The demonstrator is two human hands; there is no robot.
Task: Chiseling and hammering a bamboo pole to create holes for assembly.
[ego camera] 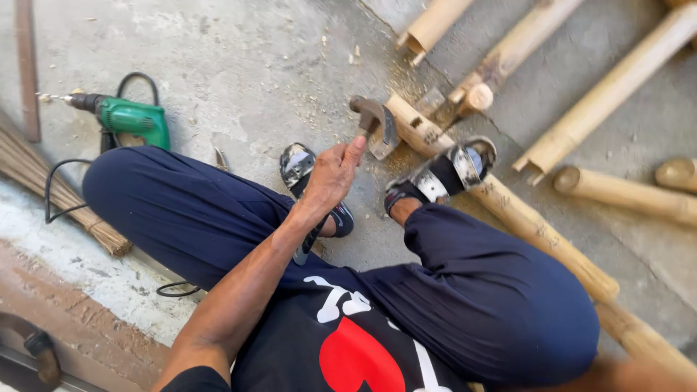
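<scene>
My left hand [332, 176] is closed around the handle of a hammer [377, 125]. Its metal head hangs just above the concrete, close to the near end of a long bamboo pole [534, 231]. That pole runs diagonally to the lower right. My sandalled foot [444, 174] rests on top of it and pins it down. My other sandalled foot [301, 168] sits on the floor beside my left hand. I sit with both knees bent, in dark blue trousers. My right hand is out of view.
A green electric drill [132, 120] with a black cord lies on the floor at the left. A bundle of thin sticks [43, 181] lies beyond it. Several more bamboo poles [613, 87] lie at the upper right, among sawdust. A small blade [221, 159] lies by my left knee.
</scene>
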